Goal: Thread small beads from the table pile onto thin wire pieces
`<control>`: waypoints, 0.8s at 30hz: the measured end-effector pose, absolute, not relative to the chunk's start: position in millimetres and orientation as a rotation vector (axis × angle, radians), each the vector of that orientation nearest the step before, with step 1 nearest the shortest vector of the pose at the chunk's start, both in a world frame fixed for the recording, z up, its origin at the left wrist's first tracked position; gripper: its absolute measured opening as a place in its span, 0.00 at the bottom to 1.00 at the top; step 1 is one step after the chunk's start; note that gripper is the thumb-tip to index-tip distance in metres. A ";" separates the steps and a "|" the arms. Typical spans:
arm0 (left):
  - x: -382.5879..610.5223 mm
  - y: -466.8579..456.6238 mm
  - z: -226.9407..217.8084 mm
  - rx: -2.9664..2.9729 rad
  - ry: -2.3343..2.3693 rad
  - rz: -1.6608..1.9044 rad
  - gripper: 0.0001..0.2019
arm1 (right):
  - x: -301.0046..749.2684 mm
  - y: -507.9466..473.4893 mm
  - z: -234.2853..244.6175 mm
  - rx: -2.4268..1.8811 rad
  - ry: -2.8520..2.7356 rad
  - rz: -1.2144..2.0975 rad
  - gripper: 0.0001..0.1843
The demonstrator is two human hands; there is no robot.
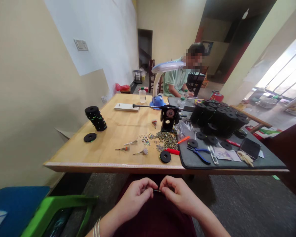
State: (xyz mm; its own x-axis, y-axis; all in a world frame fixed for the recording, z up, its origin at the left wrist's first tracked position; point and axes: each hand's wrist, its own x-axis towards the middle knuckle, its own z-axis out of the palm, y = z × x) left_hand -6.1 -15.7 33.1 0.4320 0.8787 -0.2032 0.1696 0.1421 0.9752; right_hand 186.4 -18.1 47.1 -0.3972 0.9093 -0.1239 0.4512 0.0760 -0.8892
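Just off the table's front edge, over my lap, my left hand (144, 192) and my right hand (174, 191) face each other with thumbs and fingers pinched. A tiny thin dark piece (157, 190) shows between the fingertips; it is too small to name. On the table beyond lie a black foam spool (165, 156), a red-handled tool (173, 151) and a spread of small metal pieces (166, 141). To their left are several small bundles with thin stems, one of them with an orange part (124, 148).
A black winding machine (169, 117) with a long rod stands mid-table, before a blue lamp (158, 101). Stacked black spools (217, 115), blue pliers (199, 154) and snips (212, 155) occupy the grey mat (194, 164). Another spool stack (96, 118) stands left. A person (175, 79) sits opposite.
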 end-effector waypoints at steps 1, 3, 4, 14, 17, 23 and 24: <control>-5.8 -15.9 33.4 1.374 1.043 0.656 0.08 | 186.8 -18.1 49.1 -1.341 -1.909 1.268 0.07; -4.8 -16.7 33.6 1.405 1.048 0.655 0.07 | 187.5 -18.2 53.5 -1.324 -1.932 1.246 0.07; -4.1 -17.1 33.5 1.416 1.043 0.666 0.07 | 187.8 -18.2 55.2 -1.313 -1.939 1.241 0.07; -3.0 -21.2 36.1 1.556 1.119 0.746 0.09 | 185.3 -18.9 41.4 -1.283 -1.872 1.217 0.06; -3.6 -21.7 36.7 1.575 1.129 0.750 0.09 | 182.6 -19.2 40.7 -1.284 -1.874 1.183 0.06; -3.2 -21.7 34.9 1.593 1.134 0.749 0.09 | 182.4 -18.9 40.5 -1.295 -1.958 1.056 0.08; -3.3 -21.7 34.8 1.587 1.133 0.752 0.09 | 183.8 -18.4 39.5 -1.297 -1.978 1.022 0.08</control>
